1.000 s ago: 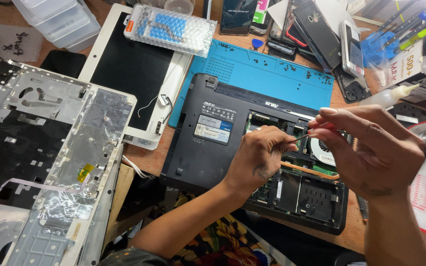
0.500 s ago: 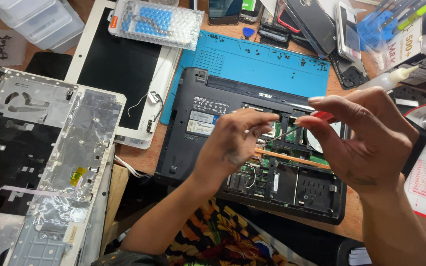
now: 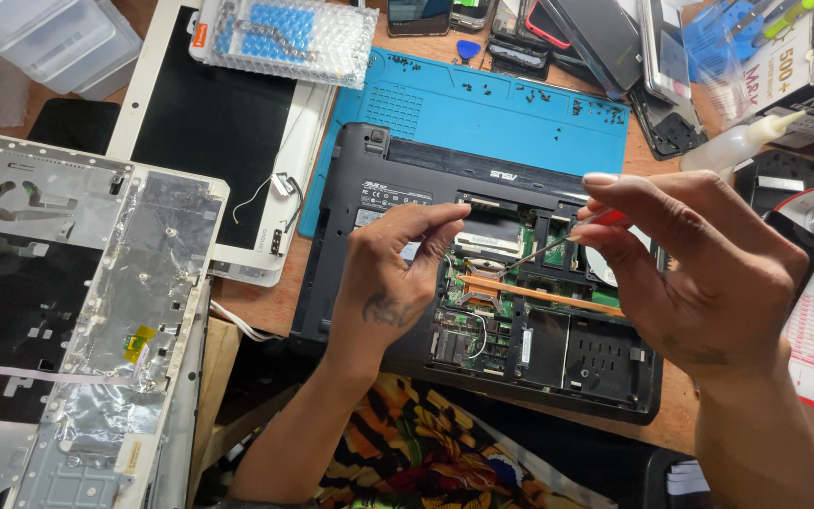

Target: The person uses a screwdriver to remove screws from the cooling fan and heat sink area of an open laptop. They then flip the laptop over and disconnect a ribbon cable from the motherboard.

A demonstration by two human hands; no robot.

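- At centre frame, an opened black laptop base (image 3: 398,170) is laid partly on a blue mat (image 3: 482,104).
- Right of centre, a red-handled screwdriver (image 3: 558,242) is pinched by the right hand (image 3: 699,273).
- Left hand (image 3: 393,278) fingertips are pressed together over the exposed board.

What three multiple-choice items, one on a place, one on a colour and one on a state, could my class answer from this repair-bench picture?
1. Where does the black laptop base lie?
A. partly on the mat
B. on the floor
C. inside a plastic box

2. What colour is the work mat?
A. red
B. blue
C. yellow

3. What is the state of the laptop base?
A. cover fitted
B. wrapped in foil
C. open, circuit board showing

Answers:
1 A: its far edge overlaps the mat.
2 B: the mat is plainly blue.
3 C: the green board and copper pipe show between the left hand and the right hand, which holds a red-handled tool.
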